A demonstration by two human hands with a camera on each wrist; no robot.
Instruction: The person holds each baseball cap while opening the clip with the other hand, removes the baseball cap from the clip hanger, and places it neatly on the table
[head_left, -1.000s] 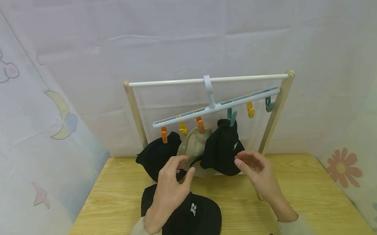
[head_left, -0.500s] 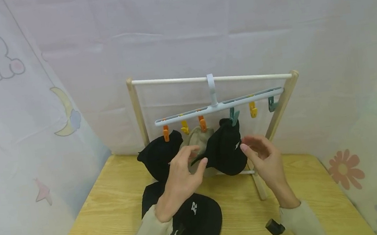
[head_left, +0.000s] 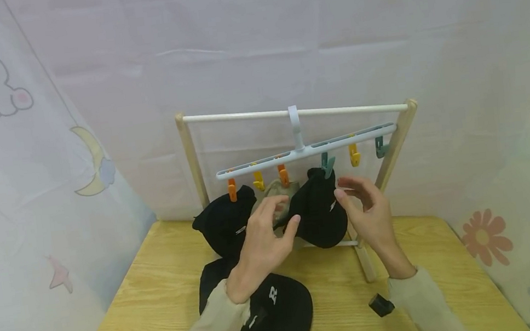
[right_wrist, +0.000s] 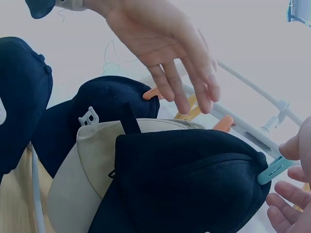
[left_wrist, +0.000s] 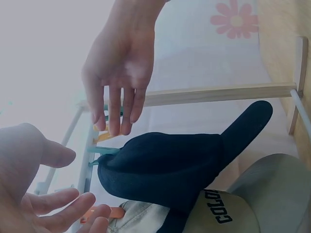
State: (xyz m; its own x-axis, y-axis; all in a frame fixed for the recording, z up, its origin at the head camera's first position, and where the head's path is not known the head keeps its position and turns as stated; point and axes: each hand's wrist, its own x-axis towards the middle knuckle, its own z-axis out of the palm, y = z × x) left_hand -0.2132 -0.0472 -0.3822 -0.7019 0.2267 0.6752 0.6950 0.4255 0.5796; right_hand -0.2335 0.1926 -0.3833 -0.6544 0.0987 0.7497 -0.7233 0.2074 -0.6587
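Both hands are held in front of the hanger (head_left: 265, 163), one on each side of the middle black cap (head_left: 318, 215). The left hand (head_left: 264, 247) has its thumb apart from loosely bent fingers and holds nothing. The right hand (head_left: 373, 219) is in a similar loose curve, also holding nothing, its fingertips near the teal clip (head_left: 328, 165) just right of the hanger's hook (head_left: 295, 124).

That clip pinches the middle black cap, which hangs tilted below the hanger's right half. A beige cap (head_left: 273, 189) and another black cap (head_left: 222, 223) hang from orange clips below the hanger's left half. A fourth, black with a white letter, lies on the table (head_left: 157, 294) in front of the hanger.

The step in hand seems to be clipping caps up, with the middle one now fastened and the hands free of it. Continuing would call for gripping the loose cap, lifting it under the hanger's right end and pressing open the bare yellow clip (head_left: 354, 155) or end clip (head_left: 380, 148) there.
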